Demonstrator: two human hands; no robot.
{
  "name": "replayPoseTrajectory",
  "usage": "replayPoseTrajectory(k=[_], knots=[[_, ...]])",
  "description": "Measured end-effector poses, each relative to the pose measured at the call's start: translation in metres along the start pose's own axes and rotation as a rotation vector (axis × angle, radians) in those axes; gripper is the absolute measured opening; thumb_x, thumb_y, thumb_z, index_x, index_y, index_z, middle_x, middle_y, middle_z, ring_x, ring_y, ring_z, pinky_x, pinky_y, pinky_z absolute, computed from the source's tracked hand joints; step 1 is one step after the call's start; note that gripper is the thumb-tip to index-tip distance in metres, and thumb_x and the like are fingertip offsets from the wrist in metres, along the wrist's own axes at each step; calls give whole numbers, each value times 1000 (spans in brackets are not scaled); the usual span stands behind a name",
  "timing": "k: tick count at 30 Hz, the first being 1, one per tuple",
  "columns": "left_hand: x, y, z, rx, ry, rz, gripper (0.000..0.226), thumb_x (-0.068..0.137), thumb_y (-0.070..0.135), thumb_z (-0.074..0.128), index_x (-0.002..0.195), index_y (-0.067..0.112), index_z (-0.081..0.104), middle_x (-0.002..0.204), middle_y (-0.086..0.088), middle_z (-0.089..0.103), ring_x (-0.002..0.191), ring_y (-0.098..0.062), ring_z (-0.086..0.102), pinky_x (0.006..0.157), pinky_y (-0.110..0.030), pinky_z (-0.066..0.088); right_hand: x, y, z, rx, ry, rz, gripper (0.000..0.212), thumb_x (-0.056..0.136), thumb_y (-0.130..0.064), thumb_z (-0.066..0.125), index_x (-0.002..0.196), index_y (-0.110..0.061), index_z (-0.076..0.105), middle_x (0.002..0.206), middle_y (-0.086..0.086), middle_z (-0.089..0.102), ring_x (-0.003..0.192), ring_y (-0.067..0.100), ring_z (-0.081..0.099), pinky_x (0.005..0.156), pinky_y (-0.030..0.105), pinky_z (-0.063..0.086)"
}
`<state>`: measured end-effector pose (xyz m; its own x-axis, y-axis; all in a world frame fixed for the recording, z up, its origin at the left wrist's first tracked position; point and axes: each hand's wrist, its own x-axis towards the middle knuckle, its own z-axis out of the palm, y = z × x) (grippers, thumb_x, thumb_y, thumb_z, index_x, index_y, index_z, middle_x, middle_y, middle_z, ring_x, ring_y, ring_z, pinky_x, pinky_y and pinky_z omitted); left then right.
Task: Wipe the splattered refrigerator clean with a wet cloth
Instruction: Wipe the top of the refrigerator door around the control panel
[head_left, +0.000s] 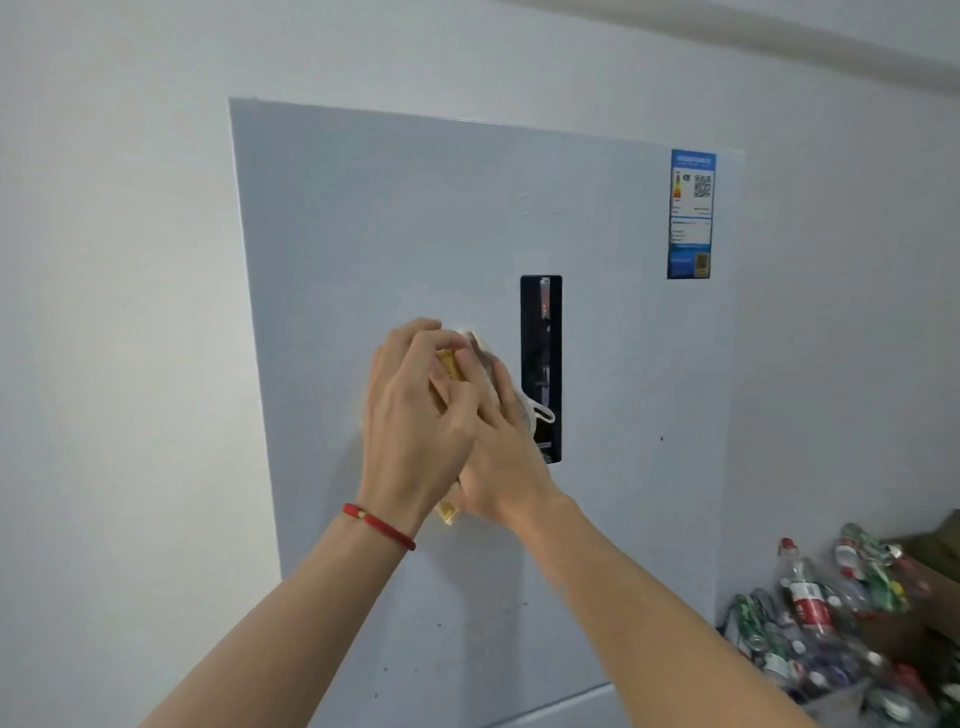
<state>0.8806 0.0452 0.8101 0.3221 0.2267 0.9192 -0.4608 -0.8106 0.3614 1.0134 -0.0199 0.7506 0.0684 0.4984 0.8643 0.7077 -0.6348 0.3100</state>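
Note:
The refrigerator's pale grey door fills the middle of the view, with a black display panel set into it. Small dark specks dot the door at the right and low down. Both hands meet in front of the door, left of the panel. My left hand lies over my right hand, its fingers curled on a yellow and white cloth. My right hand holds the same cloth from beneath; a white loop of it hangs out over the panel. Most of the cloth is hidden by the hands.
A blue energy label sticks to the door's upper right corner. A heap of empty plastic bottles lies at the lower right beside the refrigerator. White wall runs along the left of the door.

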Motion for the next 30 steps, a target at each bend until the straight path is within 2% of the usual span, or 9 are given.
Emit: replayPoseTrajectory(k=[3, 9, 16, 19, 21, 24, 26, 28, 30], knots=[[-9, -4, 12, 67, -77, 59, 33, 87, 9, 56, 118, 15, 67, 134, 2, 57, 128, -13, 49, 104, -4, 27, -37, 70, -7, -48, 29, 153, 81, 99, -53, 47, 166, -24, 12, 174, 12, 5, 160, 42, -2, 123, 69, 12], [-14, -7, 26, 165, -163, 87, 45, 80, 10, 52, 123, 15, 65, 141, 0, 57, 133, -17, 47, 106, 0, 21, -81, 175, -11, 65, 64, 686, 78, 102, -61, 20, 167, -23, -3, 174, 9, -16, 158, 35, -20, 126, 62, -8], [-21, -6, 21, 226, -221, 115, 48, 80, 11, 53, 126, 17, 64, 143, 1, 55, 134, -16, 47, 107, 0, 18, -72, 183, -8, 356, 231, 1479, 73, 104, -60, 20, 166, -32, -7, 174, 3, -13, 160, 32, -13, 126, 60, -2], [-21, -10, 16, 248, -213, 98, 47, 81, 8, 55, 126, 16, 64, 143, 0, 56, 134, -17, 47, 106, 2, 17, -52, 155, -8, 377, 211, 1649, 71, 107, -54, 20, 167, -23, -3, 174, 13, -8, 159, 42, -6, 126, 62, 2], [-20, -12, 20, 249, -200, 76, 47, 81, -1, 60, 125, 14, 65, 141, -1, 57, 134, -20, 48, 106, 1, 19, -34, 114, -5, 261, 160, 1449, 76, 102, -58, 11, 166, -17, -3, 173, 20, -7, 158, 46, -7, 126, 63, 0], [-12, 2, 42, 181, -163, 92, 44, 82, 4, 58, 124, 13, 66, 139, 3, 56, 131, -12, 47, 107, -2, 23, -13, 70, -8, 93, 84, 695, 75, 103, -55, 20, 167, -20, 0, 172, 19, -10, 158, 45, -13, 125, 64, -7], [-9, 14, 57, 136, -151, 140, 40, 85, 9, 55, 124, 13, 66, 137, 5, 56, 128, -6, 45, 109, -6, 24, 1, 91, -23, 8, 46, 288, 76, 103, -57, 32, 167, -24, 10, 174, 14, -5, 159, 41, -11, 124, 67, -1], [-10, 20, 63, 127, -165, 167, 41, 85, 10, 54, 124, 13, 65, 138, 4, 56, 126, -6, 46, 109, -7, 25, 13, 135, -36, -76, 50, 187, 78, 100, -60, 38, 167, -29, 13, 175, 10, -2, 160, 38, -10, 124, 68, 3], [-13, 17, 62, 140, -167, 161, 46, 81, 8, 52, 125, 14, 64, 138, 6, 56, 126, -7, 47, 108, -6, 25, 19, 183, -46, -75, 59, 318, 79, 98, -63, 33, 166, -36, 5, 175, 6, -7, 160, 37, -13, 125, 65, -4]])
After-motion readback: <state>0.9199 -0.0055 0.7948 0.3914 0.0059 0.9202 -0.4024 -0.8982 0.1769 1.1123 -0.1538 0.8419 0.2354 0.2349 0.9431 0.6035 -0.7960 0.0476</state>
